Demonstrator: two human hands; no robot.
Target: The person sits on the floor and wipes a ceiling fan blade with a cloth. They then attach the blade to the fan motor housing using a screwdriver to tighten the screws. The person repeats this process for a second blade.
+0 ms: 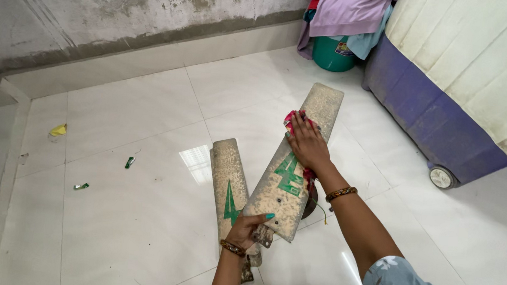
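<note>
A long, dusty beige fan blade (300, 158) with a green mark lies tilted above the white tiled floor. My left hand (248, 228) grips its near end by the metal bracket. My right hand (307, 144) presses a red patterned cloth (296, 120) flat against the blade's upper surface, fingers spread over it. A second dusty blade (229, 186) with a green mark lies on the floor just left of the held one, partly under it. A dark round object (311, 202) peeks out beneath the held blade.
A large purple wheeled container (436, 124) draped with a pale cloth (489, 58) stands at the right. A green bucket (331, 53) under a pile of clothes (348, 11) sits at the back. Small yellow (58, 129) and green scraps (129, 162) lie on the left tiles near the wall.
</note>
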